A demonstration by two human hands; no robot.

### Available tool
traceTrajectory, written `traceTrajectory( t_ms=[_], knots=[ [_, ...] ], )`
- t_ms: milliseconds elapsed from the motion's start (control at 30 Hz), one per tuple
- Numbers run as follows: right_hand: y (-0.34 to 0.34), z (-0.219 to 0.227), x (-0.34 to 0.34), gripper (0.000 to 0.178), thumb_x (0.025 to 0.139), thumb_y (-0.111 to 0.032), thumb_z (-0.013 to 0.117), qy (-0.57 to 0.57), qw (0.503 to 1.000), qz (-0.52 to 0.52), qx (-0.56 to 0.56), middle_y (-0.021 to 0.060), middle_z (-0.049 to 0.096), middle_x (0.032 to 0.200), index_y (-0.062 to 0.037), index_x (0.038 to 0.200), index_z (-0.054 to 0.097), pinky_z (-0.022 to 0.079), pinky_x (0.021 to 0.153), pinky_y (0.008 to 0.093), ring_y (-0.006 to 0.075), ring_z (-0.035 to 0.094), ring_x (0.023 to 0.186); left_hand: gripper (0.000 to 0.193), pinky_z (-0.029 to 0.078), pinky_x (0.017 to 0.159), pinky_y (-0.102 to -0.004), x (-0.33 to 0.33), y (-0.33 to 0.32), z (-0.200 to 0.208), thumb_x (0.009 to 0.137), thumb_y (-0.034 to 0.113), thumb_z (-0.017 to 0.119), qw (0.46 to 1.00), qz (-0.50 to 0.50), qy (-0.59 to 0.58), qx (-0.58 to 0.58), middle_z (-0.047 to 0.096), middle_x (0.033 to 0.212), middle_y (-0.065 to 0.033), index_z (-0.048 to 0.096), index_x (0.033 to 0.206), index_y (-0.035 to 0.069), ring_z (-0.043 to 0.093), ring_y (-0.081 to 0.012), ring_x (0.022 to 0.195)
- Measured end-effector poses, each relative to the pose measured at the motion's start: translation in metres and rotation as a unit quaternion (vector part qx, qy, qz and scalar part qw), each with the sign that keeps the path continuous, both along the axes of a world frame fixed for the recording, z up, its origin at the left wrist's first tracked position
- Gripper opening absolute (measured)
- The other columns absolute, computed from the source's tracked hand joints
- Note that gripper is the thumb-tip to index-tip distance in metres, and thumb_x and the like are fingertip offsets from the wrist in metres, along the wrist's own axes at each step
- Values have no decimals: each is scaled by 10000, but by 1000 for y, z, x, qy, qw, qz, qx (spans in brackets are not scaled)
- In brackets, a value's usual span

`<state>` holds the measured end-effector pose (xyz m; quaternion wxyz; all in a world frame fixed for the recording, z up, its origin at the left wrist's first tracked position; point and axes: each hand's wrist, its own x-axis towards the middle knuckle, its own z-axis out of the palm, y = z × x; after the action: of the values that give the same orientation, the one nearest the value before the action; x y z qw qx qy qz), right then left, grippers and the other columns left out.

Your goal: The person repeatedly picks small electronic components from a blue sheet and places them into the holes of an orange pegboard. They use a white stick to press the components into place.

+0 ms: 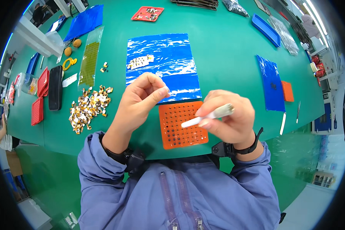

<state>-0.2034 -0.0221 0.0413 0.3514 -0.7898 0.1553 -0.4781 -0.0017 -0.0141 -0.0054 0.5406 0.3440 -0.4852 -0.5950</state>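
My right hand [230, 117] grips a white plastic stick [191, 122] with a wrapped, pale greenish end, slanting above the orange tray [168, 143]. That square tray has rows of small holes, and dark round bits sit in several of them at its near left. My left hand [143, 96] hovers over the near left edge of a shiny blue sheet [176, 65], thumb and forefinger pinched together. Whatever lies between those fingertips is too small to make out. On the sheet rests a cluster of small white pieces [140, 61].
Left of my left arm lies a heap of small white-and-gold parts [89, 109]. Beyond it are a strip of yellow-green pieces in clear film [89, 63], a black case [55, 88] and red trays [37, 111]. At right lie another blue sheet [270, 82], an orange block [287, 91] and tweezers [298, 112].
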Motion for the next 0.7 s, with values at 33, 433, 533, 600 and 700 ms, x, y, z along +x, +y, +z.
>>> traceTrajectory(
  t_ms=[33,433,533,600,700],
  knots=[
    [2,-2,3,137,677,-43,686,25,1000,2,-17,52,563,645,-36,729,559,395,459,251,164,519,519,51,427,685,-209,-1,0,0,830,53,548,1000,-15,-10,6,541,768,-13,505,848,35,529,-74,757],
    [7,-6,20,189,673,-106,703,114,991,10,-73,65,555,644,-41,731,535,441,494,272,197,552,546,52,437,642,-202,1,2,0,831,55,546,997,-66,-29,17,545,774,-5,500,852,41,537,-61,723],
    [3,-11,15,206,659,-104,720,81,996,12,-45,66,577,655,-45,726,535,451,495,256,182,566,543,39,447,658,-214,1,1,3,828,43,538,999,-35,-33,17,556,771,-22,502,839,34,548,-84,720],
    [-5,-8,10,202,659,-83,727,40,999,2,-36,61,603,675,-38,746,551,454,485,232,143,584,541,39,450,663,-217,4,-1,6,825,39,538,999,4,-48,6,562,766,-28,504,841,28,551,-92,712],
    [-13,-17,-1,91,760,-44,636,-98,977,-50,180,26,584,671,-3,811,573,427,548,184,58,549,615,77,441,636,-208,29,-1,10,815,50,558,991,66,-111,-20,567,749,-21,515,870,18,543,-87,684]
  ],
)
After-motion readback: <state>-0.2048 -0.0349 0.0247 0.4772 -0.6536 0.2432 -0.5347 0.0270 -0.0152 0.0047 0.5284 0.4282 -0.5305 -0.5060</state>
